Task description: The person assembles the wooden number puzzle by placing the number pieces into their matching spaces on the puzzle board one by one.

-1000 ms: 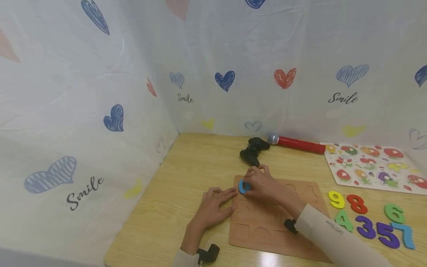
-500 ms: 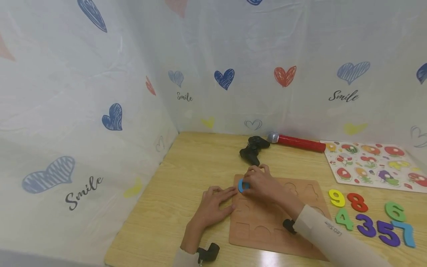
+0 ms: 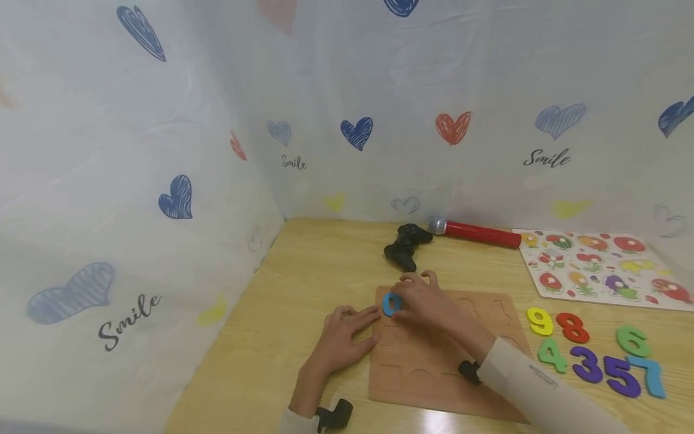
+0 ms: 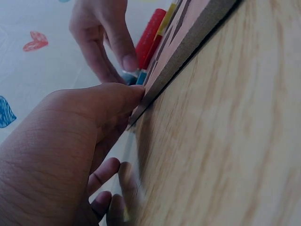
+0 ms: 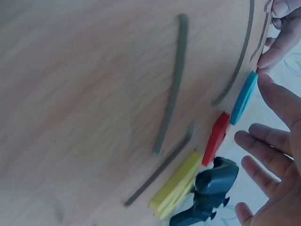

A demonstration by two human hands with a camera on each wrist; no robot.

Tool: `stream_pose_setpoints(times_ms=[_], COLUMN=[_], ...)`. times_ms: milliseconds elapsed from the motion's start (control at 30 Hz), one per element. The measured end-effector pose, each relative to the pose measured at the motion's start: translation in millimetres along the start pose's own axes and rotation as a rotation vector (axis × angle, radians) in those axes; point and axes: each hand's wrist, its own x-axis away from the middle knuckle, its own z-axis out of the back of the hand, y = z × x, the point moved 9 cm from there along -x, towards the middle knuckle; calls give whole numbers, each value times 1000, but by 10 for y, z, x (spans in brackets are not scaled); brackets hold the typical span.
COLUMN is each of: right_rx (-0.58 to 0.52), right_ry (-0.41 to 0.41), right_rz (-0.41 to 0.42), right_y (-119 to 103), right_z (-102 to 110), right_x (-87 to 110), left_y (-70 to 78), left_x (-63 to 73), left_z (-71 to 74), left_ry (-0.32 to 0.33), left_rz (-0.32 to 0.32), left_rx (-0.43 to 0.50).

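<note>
A blue number zero (image 3: 385, 305) lies at the far left corner of a brown wooden number board (image 3: 403, 395). My right hand (image 3: 425, 302) is over the board, its thumb tip at the edge of the zero; in the right wrist view the other fingers spread loosely. A red flat piece (image 5: 216, 139) and a yellow flat piece (image 5: 175, 186) stand beside the zero there; in the head view the right hand hides them. My left hand (image 3: 341, 342) rests on the table, with thumb and fingertips touching the board's left edge.
Right of the board lie several loose foam-like numbers, among them a yellow nine (image 3: 540, 321), red eight (image 3: 572, 327) and purple five (image 3: 622, 377). Behind are a black game controller (image 3: 403, 248), a red microphone (image 3: 482, 234) and a fruit puzzle board (image 3: 554, 293). A heart-printed curtain encloses the table.
The right fingers have drawn slightly off the blue zero, so more of its ring shows. My left hand stays at the board's edge. The head view has shifted a little.
</note>
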Motion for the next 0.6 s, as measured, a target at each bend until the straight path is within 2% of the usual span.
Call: stream_pose_setpoints(times_ms=[133,267,467,600], right_rx=[-45,-11,19,10], right_ry=[44,84,88,92], right_rz=[25,33,42,5], right_y=[21,43,86,196], right_z=[82,191,305,367], right_x=[91,195,425,584], left_y=[1,-9,-30,-37], left_x=[7,3,17,12], left_z=[8,17,-2,-33], left_ry=[0,14,32,12], left_rz=[11,11,2,11], left_rx=[7,4,2,-4])
